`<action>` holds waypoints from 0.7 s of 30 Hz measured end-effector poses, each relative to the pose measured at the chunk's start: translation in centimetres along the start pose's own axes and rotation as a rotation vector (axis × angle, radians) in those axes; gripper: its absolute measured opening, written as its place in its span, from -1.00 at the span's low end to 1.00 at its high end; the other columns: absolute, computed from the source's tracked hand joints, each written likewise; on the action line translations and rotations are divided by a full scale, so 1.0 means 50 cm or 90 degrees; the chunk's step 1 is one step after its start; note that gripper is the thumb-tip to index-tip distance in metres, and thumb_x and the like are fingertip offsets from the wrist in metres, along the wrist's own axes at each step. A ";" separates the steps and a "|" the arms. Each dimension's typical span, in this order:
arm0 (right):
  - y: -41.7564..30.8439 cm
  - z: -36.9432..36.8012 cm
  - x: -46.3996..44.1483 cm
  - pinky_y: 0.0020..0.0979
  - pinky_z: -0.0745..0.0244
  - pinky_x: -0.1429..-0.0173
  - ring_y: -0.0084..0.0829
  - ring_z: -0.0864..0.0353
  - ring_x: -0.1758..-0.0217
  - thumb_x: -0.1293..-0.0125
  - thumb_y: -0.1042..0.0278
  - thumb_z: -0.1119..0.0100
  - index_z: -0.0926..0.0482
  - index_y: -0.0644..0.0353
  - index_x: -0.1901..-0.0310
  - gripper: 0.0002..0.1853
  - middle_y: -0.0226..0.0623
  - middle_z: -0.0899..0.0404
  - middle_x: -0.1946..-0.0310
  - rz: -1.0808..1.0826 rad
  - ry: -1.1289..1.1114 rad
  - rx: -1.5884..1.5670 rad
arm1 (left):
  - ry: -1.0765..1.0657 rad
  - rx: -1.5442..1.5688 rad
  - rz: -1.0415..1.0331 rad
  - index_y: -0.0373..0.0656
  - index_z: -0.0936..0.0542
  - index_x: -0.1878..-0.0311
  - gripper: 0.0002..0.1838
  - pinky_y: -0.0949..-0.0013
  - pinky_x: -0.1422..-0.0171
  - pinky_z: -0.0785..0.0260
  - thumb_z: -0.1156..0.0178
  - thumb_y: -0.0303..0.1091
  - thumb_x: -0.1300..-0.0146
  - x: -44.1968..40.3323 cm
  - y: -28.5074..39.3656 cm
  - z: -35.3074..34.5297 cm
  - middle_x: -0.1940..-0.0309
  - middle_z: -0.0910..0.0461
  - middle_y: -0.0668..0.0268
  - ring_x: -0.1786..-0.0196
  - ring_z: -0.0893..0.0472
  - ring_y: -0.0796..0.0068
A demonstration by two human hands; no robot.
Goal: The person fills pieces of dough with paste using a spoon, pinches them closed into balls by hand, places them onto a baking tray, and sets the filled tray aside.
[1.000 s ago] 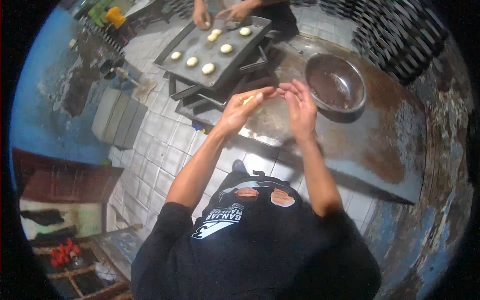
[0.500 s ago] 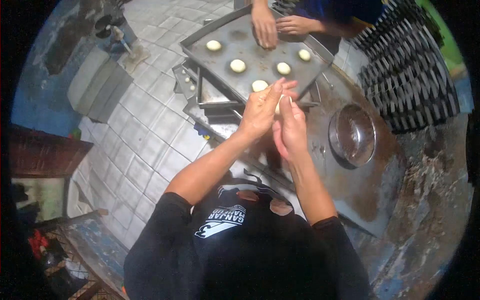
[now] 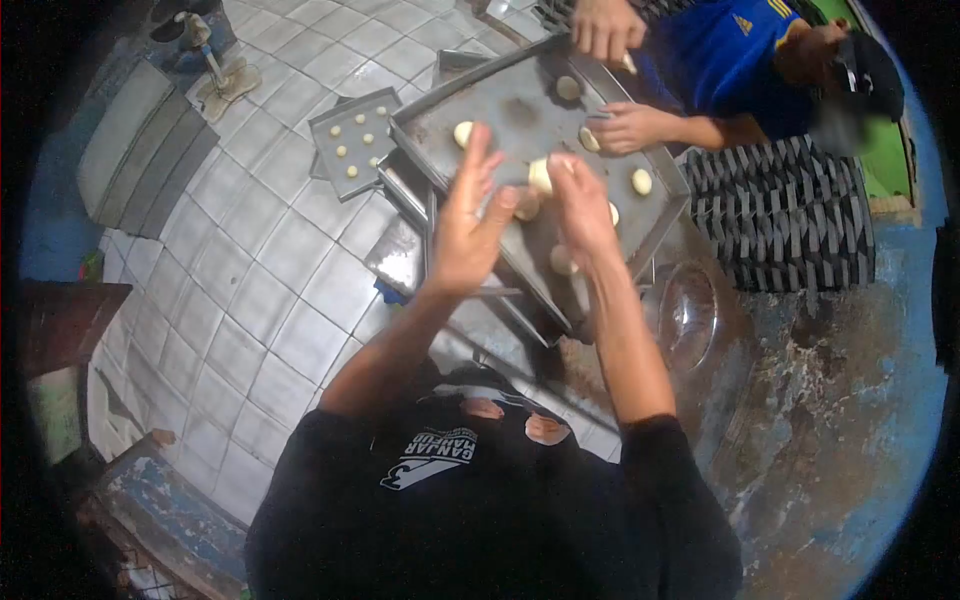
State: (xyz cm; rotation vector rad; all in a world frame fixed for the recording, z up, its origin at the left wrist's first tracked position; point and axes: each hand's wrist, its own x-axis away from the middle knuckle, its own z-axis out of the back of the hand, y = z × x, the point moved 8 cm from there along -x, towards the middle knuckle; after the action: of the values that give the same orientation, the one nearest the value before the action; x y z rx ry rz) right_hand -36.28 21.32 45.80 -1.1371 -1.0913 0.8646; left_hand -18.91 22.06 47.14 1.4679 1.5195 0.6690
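Observation:
My right hand (image 3: 583,210) is above a grey metal baking tray (image 3: 425,150), its fingers closed on a pale dough ball (image 3: 540,176). To its left, my left hand (image 3: 468,225) is open, fingers stretched out and holding nothing. It is blurred and hovers over the tray's left side. A round dough ball (image 3: 463,134) lies just beyond my left fingertips. Another dough ball (image 3: 642,181) rests at the right of the tray. Several more lie around and below my hands, some partly hidden or smeared.
A co-worker in a blue shirt (image 3: 715,60) leans over the tray's far side; one hand (image 3: 635,128) touches a dough ball. A smaller tray (image 3: 355,150) with several dough balls stands at left. A round shiny pan (image 3: 690,315) sits at right, near stacked dark slatted material (image 3: 780,215).
My hands have come apart from around the dough; the left one has swung left and opened. The co-worker's hands have moved right. The view has shifted, showing more of the lower tray.

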 end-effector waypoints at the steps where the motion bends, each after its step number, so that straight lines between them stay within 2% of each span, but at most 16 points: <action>1: -0.013 0.006 -0.070 -0.41 -0.56 0.06 -0.45 -0.68 0.15 -0.49 0.12 -0.24 -0.51 0.34 -0.11 -0.58 -0.22 -0.66 0.13 0.079 0.045 0.072 | 0.034 -0.070 -0.061 -0.26 -0.22 -0.57 -0.36 0.24 -0.43 -0.35 -0.14 -0.44 -0.49 -0.017 0.021 0.039 -0.43 -0.43 0.04 -0.33 -0.56 0.26; 2: -0.040 0.020 -0.143 -0.19 -0.55 -0.10 -0.20 -0.66 -0.02 -0.46 0.19 -0.26 -0.46 0.43 -0.18 -0.53 -0.03 -0.63 0.01 0.318 0.148 0.376 | 0.016 -0.062 -0.042 -0.26 -0.25 -0.56 -0.37 0.25 -0.42 -0.36 -0.15 -0.48 -0.47 -0.027 0.024 0.072 -0.42 -0.44 0.05 -0.34 -0.55 0.27; 3: -0.015 0.024 -0.217 -0.19 -0.55 -0.10 -0.20 -0.66 -0.02 -0.46 0.19 -0.26 -0.46 0.43 -0.18 -0.53 -0.03 -0.63 0.01 0.324 0.138 0.379 | 0.000 -0.055 -0.024 -0.26 -0.28 -0.55 -0.38 0.27 -0.42 -0.37 -0.15 -0.51 -0.45 -0.027 0.030 0.106 -0.41 -0.45 0.06 -0.34 -0.54 0.28; 5: 0.009 -0.013 -0.320 0.02 -0.41 -0.31 0.08 -0.53 -0.25 -0.47 0.17 -0.20 -0.42 0.47 -0.25 -0.46 0.18 -0.53 -0.15 0.439 0.105 0.680 | 0.078 -0.095 0.065 -0.36 -0.32 -0.49 -0.44 0.28 -0.38 -0.42 -0.05 -0.59 -0.43 -0.021 0.047 0.183 -0.38 -0.47 0.03 -0.30 -0.57 0.30; 6: 0.015 -0.016 -0.358 0.02 -0.41 -0.31 0.08 -0.53 -0.25 -0.47 0.17 -0.20 -0.42 0.47 -0.25 -0.46 0.18 -0.53 -0.15 0.443 0.093 0.678 | 0.102 -0.162 0.094 -0.34 -0.35 -0.47 -0.45 0.33 -0.31 -0.45 -0.02 -0.63 -0.41 -0.014 0.053 0.232 -0.35 -0.50 0.03 -0.27 -0.60 0.33; 7: 0.030 -0.033 -0.395 0.03 -0.32 -0.39 0.16 -0.44 -0.33 -0.48 0.14 -0.17 -0.41 0.47 -0.27 -0.45 0.24 -0.45 -0.24 0.430 0.040 0.759 | 0.096 -0.241 0.030 -0.31 -0.37 -0.46 -0.48 0.33 -0.29 -0.46 -0.02 -0.62 -0.44 0.008 0.054 0.288 -0.34 -0.52 0.06 -0.25 -0.62 0.33; 8: 0.054 -0.056 -0.423 0.04 -0.24 -0.48 0.24 -0.35 -0.41 -0.49 0.12 -0.13 -0.41 0.47 -0.28 -0.44 0.30 -0.37 -0.33 0.416 -0.013 0.840 | 0.112 -0.314 0.028 -0.29 -0.40 -0.45 -0.51 0.30 -0.34 -0.43 -0.01 -0.61 -0.47 0.030 0.076 0.331 -0.35 -0.52 0.11 -0.25 -0.60 0.32; 9: 0.082 -0.069 -0.446 0.04 -0.24 -0.48 0.24 -0.35 -0.41 -0.49 0.12 -0.13 -0.41 0.47 -0.28 -0.44 0.30 -0.37 -0.33 0.419 -0.021 0.840 | 0.149 -0.338 0.068 -0.28 -0.40 -0.45 -0.52 0.28 -0.37 -0.41 -0.03 -0.57 -0.49 0.053 0.079 0.378 -0.35 -0.52 0.13 -0.26 -0.59 0.31; 11: 0.124 -0.054 -0.462 0.02 -0.07 -0.60 0.24 -0.16 -0.55 -0.51 0.05 -0.08 -0.36 0.45 -0.35 -0.38 0.32 -0.20 -0.48 0.443 -0.008 0.710 | 0.187 -0.379 0.119 -0.24 -0.42 -0.44 -0.54 0.26 -0.42 -0.35 -0.06 -0.45 -0.52 0.092 0.078 0.440 -0.36 -0.51 0.17 -0.27 -0.55 0.33; 12: 0.116 -0.078 -0.436 0.00 0.04 -0.67 0.20 0.01 -0.65 -0.57 0.02 0.02 -0.21 0.40 -0.49 -0.31 0.24 -0.03 -0.59 0.445 -0.021 0.823 | 0.193 -0.361 0.132 -0.24 -0.42 -0.44 -0.54 0.26 -0.41 -0.35 -0.06 -0.43 -0.53 0.100 0.071 0.441 -0.37 -0.50 0.17 -0.26 -0.55 0.34; 13: 0.105 -0.075 -0.426 0.00 0.04 -0.67 0.20 0.01 -0.65 -0.57 0.02 0.02 -0.21 0.40 -0.49 -0.31 0.24 -0.03 -0.59 0.434 -0.010 0.828 | 0.197 -0.345 0.142 -0.25 -0.43 -0.44 -0.55 0.26 -0.41 -0.35 -0.06 -0.41 -0.53 0.103 0.069 0.437 -0.37 -0.50 0.18 -0.26 -0.55 0.34; 15: 0.094 -0.077 -0.441 -0.02 0.13 -0.70 0.09 0.06 -0.70 -0.63 -0.07 0.15 -0.07 0.32 -0.59 -0.26 0.09 0.01 -0.64 0.279 -0.128 0.810 | 0.167 -0.277 0.148 -0.27 -0.43 -0.43 -0.55 0.27 -0.40 -0.35 -0.04 -0.44 -0.52 0.093 0.047 0.398 -0.38 -0.48 0.19 -0.24 -0.55 0.35; 16: 0.065 -0.048 -0.439 -0.09 0.20 -0.72 -0.06 0.09 -0.73 -0.65 -0.16 0.24 -0.05 0.27 -0.61 -0.25 -0.08 0.03 -0.67 0.169 -0.195 0.531 | 0.149 -0.235 0.150 -0.26 -0.44 -0.41 -0.56 0.29 -0.39 -0.36 -0.05 -0.44 -0.52 0.084 0.035 0.372 -0.37 -0.48 0.20 -0.23 -0.56 0.36; 17: 0.027 -0.015 -0.439 -0.17 0.07 -0.70 -0.21 -0.10 -0.67 -0.65 -0.20 0.28 -0.06 0.24 -0.61 -0.24 -0.14 -0.10 -0.63 0.052 -0.223 0.306 | 0.118 -0.228 0.096 -0.25 -0.45 -0.41 -0.57 0.30 -0.33 -0.41 -0.05 -0.42 -0.52 0.072 0.047 0.343 -0.34 -0.50 0.17 -0.20 -0.58 0.37; 19: -0.018 0.090 -0.452 -0.27 -0.29 -0.53 -0.32 -0.46 -0.44 -0.62 -0.08 0.05 -0.31 0.26 -0.51 -0.35 -0.17 -0.47 -0.41 -0.015 -0.145 0.040 | 0.065 -0.350 0.011 -0.30 -0.48 -0.36 -0.59 0.32 -0.22 -0.49 -0.04 -0.44 -0.50 0.051 0.076 0.295 -0.28 -0.53 0.10 -0.12 -0.64 0.37; 21: 0.035 0.249 -0.483 -0.36 -0.54 -0.22 -0.43 -0.68 -0.06 -0.48 0.16 -0.25 -0.56 0.27 -0.31 -0.51 -0.33 -0.71 -0.07 0.021 0.006 0.293 | 0.053 -0.307 0.023 -0.32 -0.50 -0.34 -0.60 0.34 -0.16 -0.52 -0.03 -0.45 -0.49 0.044 0.071 0.257 -0.23 -0.55 0.09 -0.08 -0.66 0.39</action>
State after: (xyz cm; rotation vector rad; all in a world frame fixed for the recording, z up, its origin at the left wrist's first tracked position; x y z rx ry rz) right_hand -54.69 2.25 39.52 -0.7735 -0.8097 1.0688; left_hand -5.83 22.18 43.85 1.1110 1.2787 1.0459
